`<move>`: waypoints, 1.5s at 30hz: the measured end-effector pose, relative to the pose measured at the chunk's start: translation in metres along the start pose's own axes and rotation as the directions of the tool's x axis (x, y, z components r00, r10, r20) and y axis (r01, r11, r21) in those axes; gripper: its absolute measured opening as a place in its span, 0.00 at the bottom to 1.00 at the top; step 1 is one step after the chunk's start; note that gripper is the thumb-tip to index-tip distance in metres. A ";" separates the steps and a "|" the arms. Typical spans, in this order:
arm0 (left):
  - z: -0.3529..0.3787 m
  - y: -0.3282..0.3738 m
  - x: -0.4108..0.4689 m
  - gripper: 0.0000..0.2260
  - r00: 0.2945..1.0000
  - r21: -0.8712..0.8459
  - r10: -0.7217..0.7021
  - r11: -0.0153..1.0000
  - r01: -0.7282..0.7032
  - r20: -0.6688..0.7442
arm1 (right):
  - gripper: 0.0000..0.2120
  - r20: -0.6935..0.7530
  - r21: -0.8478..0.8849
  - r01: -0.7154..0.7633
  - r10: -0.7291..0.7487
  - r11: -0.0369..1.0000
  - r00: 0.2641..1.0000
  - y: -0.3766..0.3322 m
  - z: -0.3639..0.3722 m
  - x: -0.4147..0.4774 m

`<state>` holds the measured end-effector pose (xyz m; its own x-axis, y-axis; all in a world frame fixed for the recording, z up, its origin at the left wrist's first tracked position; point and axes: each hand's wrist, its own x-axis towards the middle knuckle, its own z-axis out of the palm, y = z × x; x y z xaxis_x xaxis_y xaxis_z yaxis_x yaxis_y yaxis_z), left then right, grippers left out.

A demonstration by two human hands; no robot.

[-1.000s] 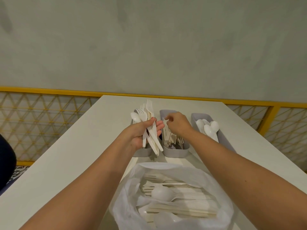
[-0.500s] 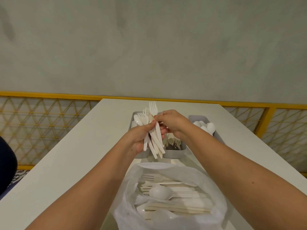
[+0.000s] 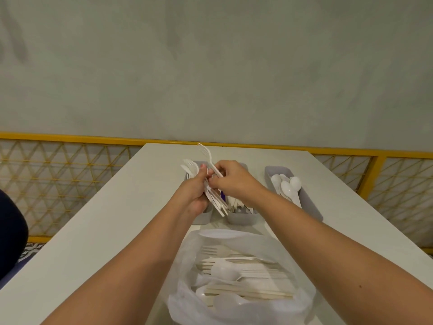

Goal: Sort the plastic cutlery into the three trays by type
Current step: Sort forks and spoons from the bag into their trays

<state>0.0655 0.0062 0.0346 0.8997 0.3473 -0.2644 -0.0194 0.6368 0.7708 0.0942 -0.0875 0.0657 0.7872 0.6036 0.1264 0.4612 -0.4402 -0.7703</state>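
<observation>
The left hand (image 3: 195,194) curls round a fanned bundle of thin white plastic cutlery (image 3: 190,165) above the left grey tray (image 3: 201,218). The right hand (image 3: 234,181) pinches one slim fork (image 3: 209,157), tines tilted far-left. Round-bowled spoons (image 3: 287,186) lie in the right tray (image 3: 311,207); a crinkled translucent bag (image 3: 222,235) sits near on the matte white tabletop (image 3: 105,231)

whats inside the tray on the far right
White plastic spoons, their bowls piled toward the far end of the tray. Nothing else shows in it. The top ones cover whatever lies underneath.
</observation>
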 end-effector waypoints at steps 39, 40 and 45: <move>-0.074 0.028 0.013 0.14 0.990 0.110 -0.039 0.993 0.054 -0.133 | 0.09 0.069 0.035 -0.373 0.370 0.927 0.926 0.015 0.063 0.073; -0.075 0.028 0.013 0.14 0.991 0.109 -0.043 0.992 0.057 -0.128 | 0.06 0.064 0.016 -0.373 0.371 0.928 0.926 0.014 0.064 0.071; -0.077 0.027 0.011 0.14 0.994 0.100 -0.061 0.992 0.070 -0.093 | 0.12 0.004 -0.212 -0.300 0.308 0.930 0.952 0.014 0.075 0.073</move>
<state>0.0409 0.0799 0.0076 0.8549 0.3703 -0.3634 0.0877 0.5872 0.8046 0.1272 0.0004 0.0176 0.8894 0.4413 -0.1190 0.2795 -0.7312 -0.6222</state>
